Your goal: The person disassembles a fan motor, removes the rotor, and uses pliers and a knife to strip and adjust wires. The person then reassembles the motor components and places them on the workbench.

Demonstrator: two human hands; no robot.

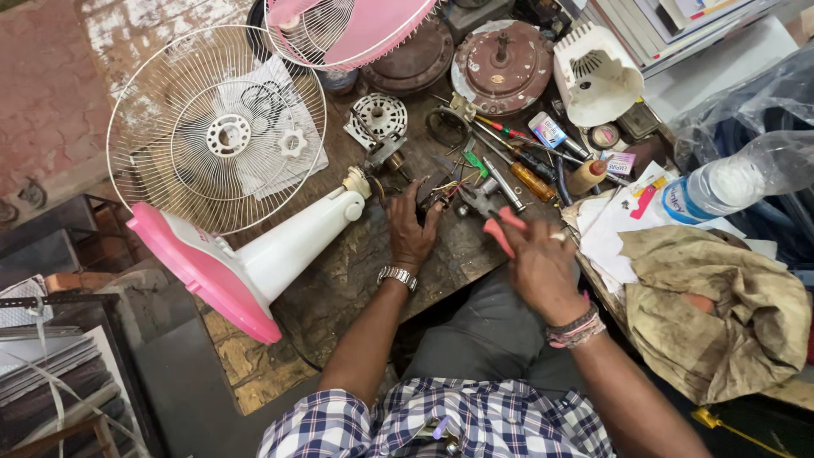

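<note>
My left hand, with a metal watch on its wrist, rests on the worn wooden bench and pinches a small wired fan part near the bench's middle. My right hand, wearing a ring and thread bands, grips red-handled pliers whose jaws point toward that wired part. A white fan stand with a pink round base lies on its side to the left, its neck ending by a small motor piece. A white wire fan guard lies behind it.
Pink fan blades, rusty motor housings, a white motor cover, screwdrivers and small bottles crowd the back. Papers, a plastic water bottle and a dirty cloth lie on the right.
</note>
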